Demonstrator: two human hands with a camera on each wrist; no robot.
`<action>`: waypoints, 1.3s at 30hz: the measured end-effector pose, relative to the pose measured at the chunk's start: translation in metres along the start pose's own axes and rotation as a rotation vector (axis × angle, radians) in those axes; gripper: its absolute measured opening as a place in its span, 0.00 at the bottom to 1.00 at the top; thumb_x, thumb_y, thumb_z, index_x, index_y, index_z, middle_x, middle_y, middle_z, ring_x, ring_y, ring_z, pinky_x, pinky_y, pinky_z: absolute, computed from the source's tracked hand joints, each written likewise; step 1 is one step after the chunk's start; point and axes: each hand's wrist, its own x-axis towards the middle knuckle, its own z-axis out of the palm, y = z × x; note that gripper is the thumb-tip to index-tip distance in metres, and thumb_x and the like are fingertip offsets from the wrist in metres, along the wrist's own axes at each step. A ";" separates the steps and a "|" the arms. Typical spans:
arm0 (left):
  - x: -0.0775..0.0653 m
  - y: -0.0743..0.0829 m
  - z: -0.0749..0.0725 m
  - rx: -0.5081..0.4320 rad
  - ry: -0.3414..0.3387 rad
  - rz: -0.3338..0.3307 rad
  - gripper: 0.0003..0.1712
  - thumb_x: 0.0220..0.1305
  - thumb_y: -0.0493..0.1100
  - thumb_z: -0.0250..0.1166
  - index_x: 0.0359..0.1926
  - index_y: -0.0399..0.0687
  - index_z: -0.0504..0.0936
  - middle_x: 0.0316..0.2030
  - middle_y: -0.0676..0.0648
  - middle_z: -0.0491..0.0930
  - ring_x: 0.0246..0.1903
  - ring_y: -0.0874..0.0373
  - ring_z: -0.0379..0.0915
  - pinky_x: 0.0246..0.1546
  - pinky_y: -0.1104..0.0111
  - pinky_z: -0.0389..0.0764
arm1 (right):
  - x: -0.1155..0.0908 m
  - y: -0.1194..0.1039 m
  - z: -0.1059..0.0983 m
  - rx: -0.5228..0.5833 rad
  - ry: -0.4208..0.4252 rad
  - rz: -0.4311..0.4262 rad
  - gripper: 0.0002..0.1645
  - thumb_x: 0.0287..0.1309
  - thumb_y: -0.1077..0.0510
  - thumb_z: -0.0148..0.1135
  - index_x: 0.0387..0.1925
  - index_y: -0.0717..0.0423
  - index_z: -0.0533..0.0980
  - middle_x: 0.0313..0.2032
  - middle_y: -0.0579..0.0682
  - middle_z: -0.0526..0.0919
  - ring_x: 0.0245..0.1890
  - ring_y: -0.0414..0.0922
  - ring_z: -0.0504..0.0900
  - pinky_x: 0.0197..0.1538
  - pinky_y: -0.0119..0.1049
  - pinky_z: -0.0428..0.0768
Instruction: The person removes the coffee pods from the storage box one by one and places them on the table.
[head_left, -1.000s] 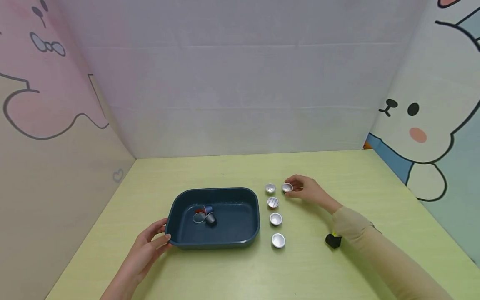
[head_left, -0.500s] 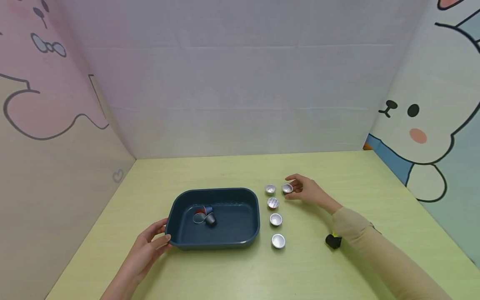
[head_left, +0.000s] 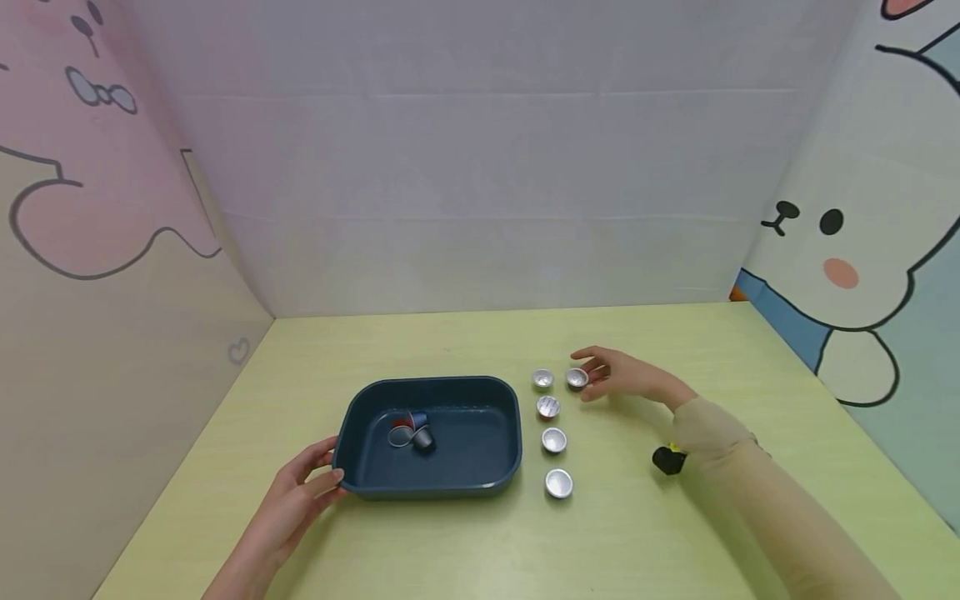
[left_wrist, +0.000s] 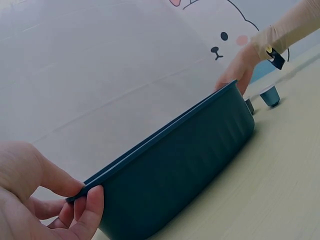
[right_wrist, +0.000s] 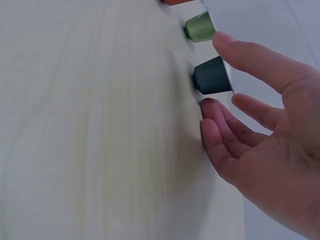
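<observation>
Right hand around a dark green capsule, left hand on the tray

Left hand (head_left: 296, 498): grip closed in a pinch on the rim of a dark blue tray (head_left: 476, 446), at its left end, thumb above and fingers below. The tray sits left of centre on a pale yellow counter (head_left: 420, 558).

Right hand (head_left: 621, 374): grip parted, thumb and fingers spread to either side of a dark green capsule (right_wrist: 212, 76), nothing clasped. Whether a fingertip touches it, cannot tell. This capsule stands at the far end, right of the farthest in a near-to-far line of four: far capsule (head_left: 543, 379), second capsule (head_left: 548, 407), third capsule (head_left: 554, 441), near capsule (head_left: 558, 483). All four lie just right of the tray, silver lids up.

In the tray, left of its middle, a small cluster: dark grey capsule (head_left: 423, 439), blue capsule (head_left: 418, 420), some red, and a silver-rimmed round (head_left: 401, 436).

Black piece (head_left: 668, 459) with yellow beside the right sleeve (head_left: 720, 429).
</observation>
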 end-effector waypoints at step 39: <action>-0.002 -0.001 0.001 -0.001 -0.007 0.006 0.33 0.69 0.33 0.55 0.73 0.38 0.58 0.50 0.47 0.64 0.37 0.62 0.78 0.44 0.75 0.82 | 0.045 -0.104 -0.027 -0.262 -0.240 -0.103 0.41 0.58 0.56 0.69 0.70 0.57 0.63 0.64 0.63 0.72 0.66 0.62 0.71 0.65 0.49 0.75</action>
